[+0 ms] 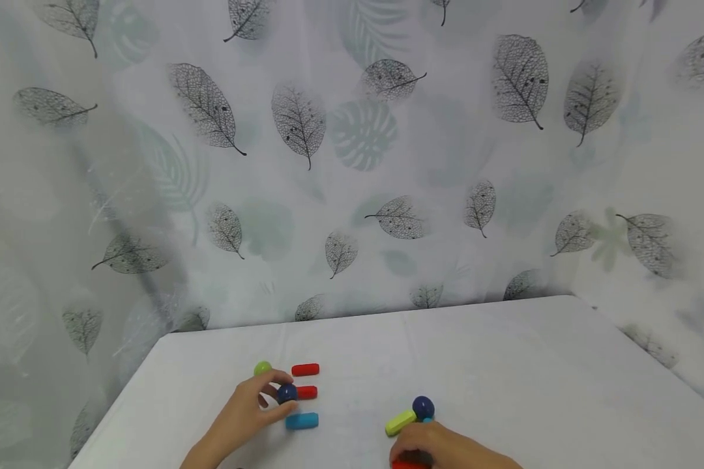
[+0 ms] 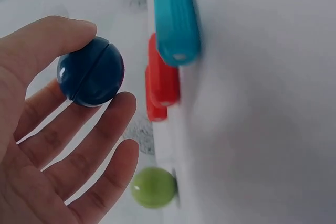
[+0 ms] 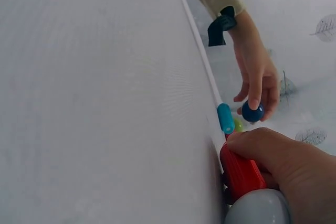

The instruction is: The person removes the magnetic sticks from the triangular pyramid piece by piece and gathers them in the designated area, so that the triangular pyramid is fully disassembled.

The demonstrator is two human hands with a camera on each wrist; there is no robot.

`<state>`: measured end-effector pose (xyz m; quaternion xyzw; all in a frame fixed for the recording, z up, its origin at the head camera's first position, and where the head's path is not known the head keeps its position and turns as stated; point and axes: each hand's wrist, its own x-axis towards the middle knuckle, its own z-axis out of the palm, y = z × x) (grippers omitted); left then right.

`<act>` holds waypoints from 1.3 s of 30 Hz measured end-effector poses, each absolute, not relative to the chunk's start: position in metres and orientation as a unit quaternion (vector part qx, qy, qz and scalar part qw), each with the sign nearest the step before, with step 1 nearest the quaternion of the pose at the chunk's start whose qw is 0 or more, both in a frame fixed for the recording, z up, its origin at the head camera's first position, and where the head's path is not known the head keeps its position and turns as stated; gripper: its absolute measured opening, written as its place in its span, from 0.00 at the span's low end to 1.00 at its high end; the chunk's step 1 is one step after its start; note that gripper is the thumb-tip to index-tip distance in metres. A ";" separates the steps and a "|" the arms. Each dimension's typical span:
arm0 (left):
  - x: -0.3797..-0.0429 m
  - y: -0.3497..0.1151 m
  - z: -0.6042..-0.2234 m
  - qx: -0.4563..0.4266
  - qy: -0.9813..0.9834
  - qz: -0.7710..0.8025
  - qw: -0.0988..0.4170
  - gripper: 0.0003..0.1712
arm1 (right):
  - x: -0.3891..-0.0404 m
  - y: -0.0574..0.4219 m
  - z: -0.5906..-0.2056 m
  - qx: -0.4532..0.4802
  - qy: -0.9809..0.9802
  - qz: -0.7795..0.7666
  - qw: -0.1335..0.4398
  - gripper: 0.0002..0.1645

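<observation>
My left hand (image 1: pixel 243 407) pinches a dark blue ball (image 2: pixel 92 72) with a groove round it, between thumb and fingertips, above the table. Beyond it sits a green ball (image 1: pixel 263 368). A light blue ribbed rod (image 1: pixel 302 421) and two red rods (image 1: pixel 305 369) lie just to its right. My right hand (image 1: pixel 440 446) grips another red rod (image 3: pixel 242 169) near the table's front, thumb along its side. A pale grey ball (image 3: pixel 258 208) shows right by that rod's near end. Just past the right hand are a yellow-green rod (image 1: pixel 401 422), another dark blue ball (image 1: pixel 423 407) and a partly hidden light blue piece (image 1: pixel 427 420).
The white table (image 1: pixel 504 365) extends to the right and behind the pieces. A leaf-print curtain (image 1: pixel 352 195) hangs along its back and sides. On the left wrist is a dark strap (image 3: pixel 223 24).
</observation>
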<state>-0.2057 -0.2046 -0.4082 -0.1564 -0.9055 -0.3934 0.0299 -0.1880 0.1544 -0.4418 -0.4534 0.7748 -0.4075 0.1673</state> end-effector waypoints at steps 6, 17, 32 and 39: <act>-0.212 -0.218 -0.423 -0.112 -0.905 -0.409 0.048 0.22 | -0.188 0.154 -0.442 -0.469 0.763 -0.414 0.164 0.14; -0.213 -0.236 -0.436 -0.061 -0.918 -0.388 0.043 0.22 | -0.190 0.151 -0.446 -0.516 0.768 -0.361 0.117 0.15; -0.219 -0.241 -0.438 -0.023 -0.938 -0.338 0.068 0.21 | -0.191 0.149 -0.446 -0.512 0.774 -0.356 0.117 0.14; -0.219 -0.243 -0.433 -0.024 -0.941 -0.332 0.065 0.23 | -0.192 0.149 -0.446 -0.521 0.777 -0.339 0.101 0.14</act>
